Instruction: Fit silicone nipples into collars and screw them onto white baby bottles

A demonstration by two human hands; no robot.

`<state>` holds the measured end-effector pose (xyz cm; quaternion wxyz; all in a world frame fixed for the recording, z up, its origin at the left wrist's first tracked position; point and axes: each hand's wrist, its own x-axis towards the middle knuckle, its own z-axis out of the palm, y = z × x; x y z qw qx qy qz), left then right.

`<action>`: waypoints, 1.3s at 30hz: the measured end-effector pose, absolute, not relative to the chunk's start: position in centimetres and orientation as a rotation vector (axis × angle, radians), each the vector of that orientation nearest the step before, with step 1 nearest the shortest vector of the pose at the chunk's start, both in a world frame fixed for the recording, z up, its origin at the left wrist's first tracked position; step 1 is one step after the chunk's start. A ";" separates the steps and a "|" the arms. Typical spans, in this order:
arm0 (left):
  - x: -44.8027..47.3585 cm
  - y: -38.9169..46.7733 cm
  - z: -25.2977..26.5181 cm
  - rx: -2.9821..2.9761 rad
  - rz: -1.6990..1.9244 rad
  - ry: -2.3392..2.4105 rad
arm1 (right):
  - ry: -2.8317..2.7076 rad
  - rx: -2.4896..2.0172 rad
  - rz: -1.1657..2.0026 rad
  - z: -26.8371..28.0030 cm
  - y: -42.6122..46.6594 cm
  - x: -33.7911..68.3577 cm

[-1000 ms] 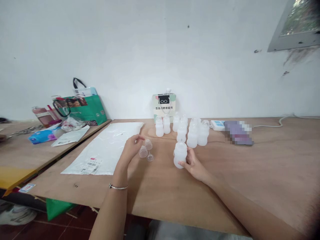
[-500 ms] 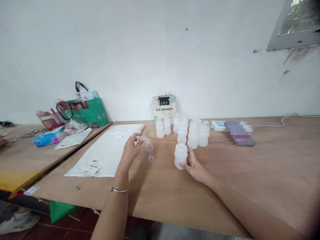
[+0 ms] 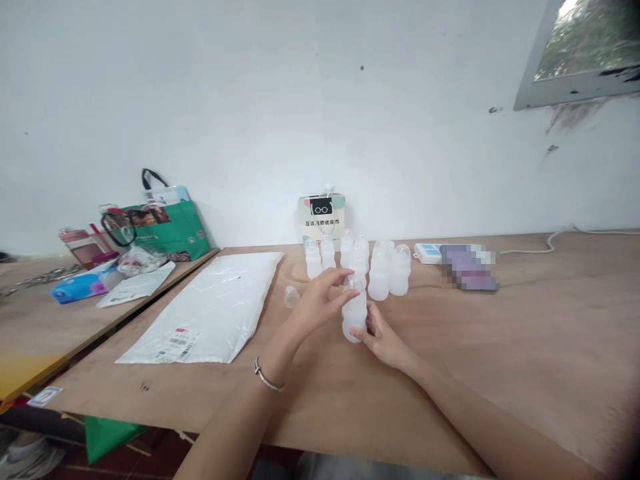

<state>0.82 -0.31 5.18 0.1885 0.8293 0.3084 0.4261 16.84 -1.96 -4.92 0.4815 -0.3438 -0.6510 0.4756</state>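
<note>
Loose cap (image 3: 292, 297): left hand (image 3: 320, 300) has moved rightward off this spot; only one now shows beside it.
Left hand: thumb and fingers pinch a clear cap (image 3: 353, 283) at the top of the held bottle (image 3: 354, 313); whether it is seated, I cannot tell.
Held bottle: upright, seemingly now being covered.
Right hand (image 3: 385, 340): grips the bottle's lower part, as before.
Standing bottles (image 3: 379, 281): grouped behind, uncapped or capped unclear.
</note>
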 end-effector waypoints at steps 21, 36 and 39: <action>1.2 0.0 2.4 2.279 1.252 0.855 | -1.588 -0.862 1.098 -5.8 -1.6 16.9; 0.3 0.1 1.4 2.304 0.923 0.966 | -1.569 -0.760 1.241 -5.2 -2.1 16.9; -0.1 0.8 1.6 2.195 1.128 1.027 | -1.578 -0.847 1.207 -5.6 -1.8 17.0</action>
